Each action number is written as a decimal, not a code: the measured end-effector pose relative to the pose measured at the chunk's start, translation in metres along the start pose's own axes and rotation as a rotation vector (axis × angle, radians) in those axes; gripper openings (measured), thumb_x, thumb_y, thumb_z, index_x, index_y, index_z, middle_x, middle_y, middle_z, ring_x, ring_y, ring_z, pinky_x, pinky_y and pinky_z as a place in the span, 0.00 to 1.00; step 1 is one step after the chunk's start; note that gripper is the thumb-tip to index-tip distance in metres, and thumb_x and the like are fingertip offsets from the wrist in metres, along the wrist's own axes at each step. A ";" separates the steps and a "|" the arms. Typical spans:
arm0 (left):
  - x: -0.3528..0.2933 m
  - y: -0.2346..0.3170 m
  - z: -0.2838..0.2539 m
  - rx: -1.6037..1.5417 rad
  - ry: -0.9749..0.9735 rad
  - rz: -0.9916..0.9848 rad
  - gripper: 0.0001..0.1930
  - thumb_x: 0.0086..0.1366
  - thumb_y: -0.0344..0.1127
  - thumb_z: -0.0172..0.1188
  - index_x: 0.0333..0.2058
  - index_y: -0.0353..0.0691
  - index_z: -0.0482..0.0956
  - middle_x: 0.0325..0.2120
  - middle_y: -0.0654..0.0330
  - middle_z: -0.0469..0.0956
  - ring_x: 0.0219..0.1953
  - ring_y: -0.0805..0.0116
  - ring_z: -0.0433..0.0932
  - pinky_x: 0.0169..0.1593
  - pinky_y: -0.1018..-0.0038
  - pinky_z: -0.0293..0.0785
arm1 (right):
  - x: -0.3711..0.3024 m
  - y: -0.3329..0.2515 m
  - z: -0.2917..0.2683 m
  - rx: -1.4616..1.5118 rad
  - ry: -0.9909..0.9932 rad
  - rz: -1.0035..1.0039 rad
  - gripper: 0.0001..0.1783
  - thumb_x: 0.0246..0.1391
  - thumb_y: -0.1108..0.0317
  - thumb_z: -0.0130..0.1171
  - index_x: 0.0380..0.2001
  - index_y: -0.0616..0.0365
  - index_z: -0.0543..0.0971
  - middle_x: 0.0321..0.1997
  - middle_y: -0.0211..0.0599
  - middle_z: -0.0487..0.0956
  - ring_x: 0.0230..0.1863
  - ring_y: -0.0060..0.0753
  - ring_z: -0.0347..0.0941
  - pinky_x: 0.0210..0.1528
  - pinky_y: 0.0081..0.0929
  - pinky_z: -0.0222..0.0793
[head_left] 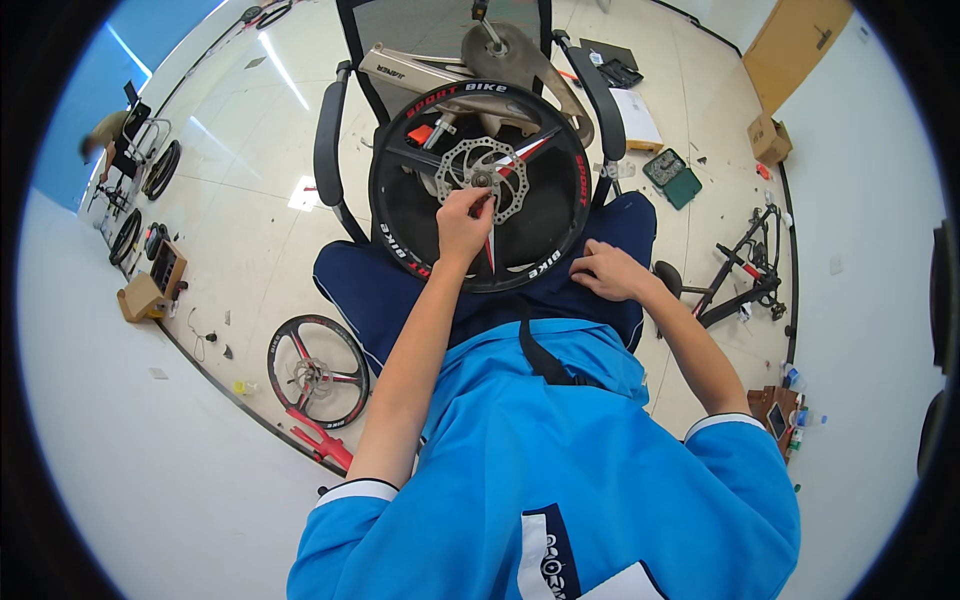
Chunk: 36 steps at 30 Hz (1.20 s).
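Note:
A black bicycle wheel (pixel 578 195) with red-and-white spokes lies tilted across my thighs and the seat of a black office chair. At its hub is a silver brake disc (pixel 452 165) with many cut-outs. My left hand (pixel 463 226) is over the hub, its fingertips pinched close to the axle; whatever they hold is too small to make out. To the right of the rim, my right hand (pixel 607 270) rests by my thigh with its fingers loosely curled; anything in them is hidden.
Beyond the wheel, a beige bike frame (pixel 405 72) lies on the chair between its armrests (pixel 329 145). A second wheel (pixel 358 379) and red fork stand at left. On the right floor are a green case (pixel 682 187) and black frame (pixel 735 275). A person (pixel 108 130) sits far left.

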<state>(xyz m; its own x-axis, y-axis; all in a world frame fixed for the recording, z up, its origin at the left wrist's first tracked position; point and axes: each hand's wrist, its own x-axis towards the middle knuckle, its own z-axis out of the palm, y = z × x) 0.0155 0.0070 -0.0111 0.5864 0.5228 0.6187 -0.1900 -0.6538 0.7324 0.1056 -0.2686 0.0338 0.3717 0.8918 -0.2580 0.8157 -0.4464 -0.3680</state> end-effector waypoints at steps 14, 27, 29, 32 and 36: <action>0.006 0.005 0.007 0.063 -0.014 -0.017 0.03 0.56 0.26 0.66 0.30 0.34 0.84 0.28 0.55 0.80 0.29 0.59 0.80 0.36 0.69 0.77 | 0.009 0.010 0.001 0.092 -0.012 -0.012 0.14 0.57 0.57 0.60 0.39 0.53 0.85 0.36 0.42 0.78 0.45 0.45 0.74 0.50 0.36 0.71; 0.005 0.009 0.014 0.168 -0.016 -0.019 0.04 0.55 0.28 0.66 0.30 0.36 0.82 0.28 0.55 0.78 0.35 0.55 0.78 0.41 0.64 0.75 | 0.014 0.010 -0.017 0.019 -0.038 0.007 0.13 0.51 0.63 0.65 0.37 0.56 0.87 0.35 0.46 0.84 0.41 0.48 0.80 0.46 0.39 0.75; 0.005 0.010 0.014 0.163 -0.032 -0.048 0.04 0.55 0.27 0.66 0.30 0.36 0.82 0.29 0.55 0.78 0.35 0.54 0.78 0.41 0.63 0.75 | 0.018 0.013 -0.012 0.074 -0.040 -0.008 0.13 0.51 0.62 0.65 0.37 0.57 0.87 0.34 0.46 0.83 0.39 0.49 0.79 0.44 0.39 0.75; 0.005 0.009 0.014 0.166 -0.035 -0.046 0.05 0.55 0.27 0.66 0.32 0.36 0.83 0.29 0.55 0.78 0.33 0.56 0.78 0.40 0.65 0.76 | 0.022 0.017 -0.002 0.145 -0.046 -0.042 0.14 0.51 0.61 0.65 0.36 0.58 0.87 0.31 0.46 0.79 0.36 0.48 0.78 0.41 0.39 0.73; 0.003 0.012 0.011 0.021 -0.014 -0.113 0.08 0.54 0.26 0.65 0.35 0.35 0.84 0.29 0.56 0.79 0.27 0.63 0.80 0.34 0.71 0.77 | 0.031 0.016 0.011 0.151 -0.039 0.007 0.14 0.51 0.59 0.64 0.38 0.54 0.87 0.36 0.44 0.84 0.40 0.46 0.81 0.45 0.37 0.75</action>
<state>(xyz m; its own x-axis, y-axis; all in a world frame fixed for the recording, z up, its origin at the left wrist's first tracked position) 0.0235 -0.0051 -0.0032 0.6140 0.5865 0.5282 -0.1050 -0.6026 0.7911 0.1249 -0.2487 0.0100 0.3576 0.8863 -0.2942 0.7362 -0.4614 -0.4951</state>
